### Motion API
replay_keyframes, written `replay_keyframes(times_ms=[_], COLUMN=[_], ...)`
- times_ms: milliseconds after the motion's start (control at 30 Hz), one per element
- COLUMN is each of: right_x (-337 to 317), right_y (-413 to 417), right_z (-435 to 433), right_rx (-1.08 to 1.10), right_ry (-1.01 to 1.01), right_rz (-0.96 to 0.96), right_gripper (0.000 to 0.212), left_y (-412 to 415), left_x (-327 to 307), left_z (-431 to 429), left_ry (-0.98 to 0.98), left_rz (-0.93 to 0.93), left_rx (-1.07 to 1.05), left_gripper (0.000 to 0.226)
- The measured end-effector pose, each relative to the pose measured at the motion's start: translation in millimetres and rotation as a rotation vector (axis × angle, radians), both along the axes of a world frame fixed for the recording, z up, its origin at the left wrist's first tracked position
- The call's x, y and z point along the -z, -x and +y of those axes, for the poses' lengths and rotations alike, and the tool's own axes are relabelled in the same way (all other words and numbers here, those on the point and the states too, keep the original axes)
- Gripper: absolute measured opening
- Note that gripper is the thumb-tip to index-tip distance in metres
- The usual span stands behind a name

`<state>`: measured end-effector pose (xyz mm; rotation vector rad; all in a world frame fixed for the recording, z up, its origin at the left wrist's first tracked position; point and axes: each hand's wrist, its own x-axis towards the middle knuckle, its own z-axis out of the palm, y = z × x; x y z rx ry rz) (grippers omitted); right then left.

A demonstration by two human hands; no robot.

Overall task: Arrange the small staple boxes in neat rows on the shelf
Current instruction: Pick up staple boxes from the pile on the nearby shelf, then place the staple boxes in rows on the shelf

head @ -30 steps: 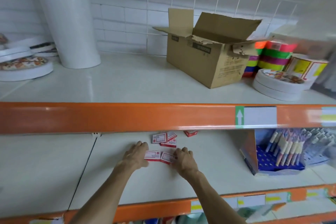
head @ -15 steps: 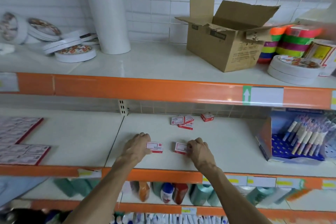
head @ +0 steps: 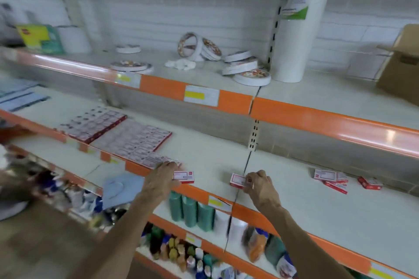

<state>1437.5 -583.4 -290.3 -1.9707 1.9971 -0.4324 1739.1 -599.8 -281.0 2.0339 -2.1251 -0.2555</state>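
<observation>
My left hand (head: 162,178) grips one small red-and-white staple box (head: 185,176) near the front edge of the middle shelf (head: 226,156). My right hand (head: 258,184) pinches a second staple box (head: 237,181) just right of it, at the seam between shelf panels. To the left lie neat rows of staple boxes (head: 136,141), with another block (head: 93,123) beyond them. A loose pile of staple boxes (head: 330,178) and a single box (head: 369,183) lie further right on the same shelf.
The upper shelf (head: 204,95) carries tape rolls (head: 247,69), a tall white paper roll (head: 294,22) and a cardboard box (head: 403,68) at the right. Bottles (head: 191,212) stand on the lower shelf. An orange front rail (head: 335,247) edges the middle shelf.
The view has swung left. Both hands have carried their boxes leftward along the shelf front, towards the neat rows; the loose pile now lies far to the right.
</observation>
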Motion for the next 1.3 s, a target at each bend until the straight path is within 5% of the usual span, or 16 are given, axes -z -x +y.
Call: replay_keyframes(times_ms=[267,467,967,1300], right_x=[-8.4,-4.8,-7.0,18.0], right_y=[-199.8,-283.1,-256.8,-223.2], right_z=[-42.2,-58.3,-180.6,-190.6], right_rx=[-0.162,-0.211,-0.034,0.065], right_ry=[0.016,-0.025,-0.011,-0.173], right_rz=[0.000,0.025,-0.050,-0.073], right_gripper=[0.033,0.037,0.038,0.036], left_y=[-194.1,-253.7,-193.9,-145.4], left_x=[-6.5,3.1,1.0,28.6], left_z=[6.8,-10.4,-184.2,-230.7], left_ry=[0.040,-0.002,-0.011,-0.143], left_rz=[0.093,0.105,0.055,0.093], left_rx=[-0.177,-0.149,0.183,0.323], left_gripper=[0.041,0.040,0.043,0.044])
